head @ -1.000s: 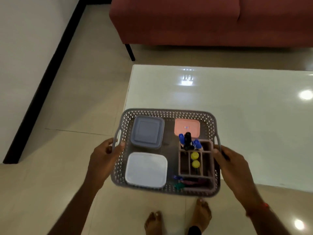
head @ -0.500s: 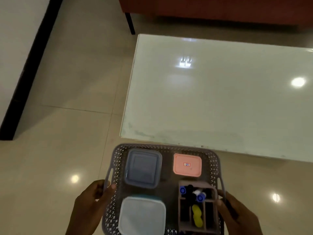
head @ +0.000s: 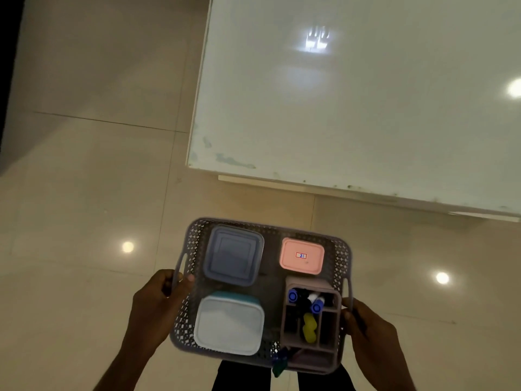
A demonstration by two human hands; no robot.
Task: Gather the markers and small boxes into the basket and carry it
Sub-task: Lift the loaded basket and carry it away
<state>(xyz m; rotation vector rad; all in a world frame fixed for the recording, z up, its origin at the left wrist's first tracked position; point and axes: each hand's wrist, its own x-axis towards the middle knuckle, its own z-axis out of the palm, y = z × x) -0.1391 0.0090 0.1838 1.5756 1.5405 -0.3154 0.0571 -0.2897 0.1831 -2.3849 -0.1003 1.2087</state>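
A grey perforated basket (head: 342,261) hangs in the air over the floor, off the table. My left hand (head: 158,303) grips its left handle and my right hand (head: 369,328) grips its right handle. Inside lie a grey-blue lidded box (head: 233,255), a pink lidded box (head: 302,255) and a white-lidded teal box (head: 229,324). A brown divided holder (head: 310,317) stands at the right with blue, black and yellow markers (head: 308,328) upright in it. More markers (head: 279,362) lie at the basket's near edge.
The white glossy table (head: 352,103) fills the upper right; its near corner is just ahead of the basket. Beige tiled floor (head: 84,193) spreads to the left and below. A dark wall base runs along the far left edge.
The basket has come off the table and now hangs above the floor, nearer my body. The view has tilted down, so the red sofa has left the frame. Both hands keep their hold.
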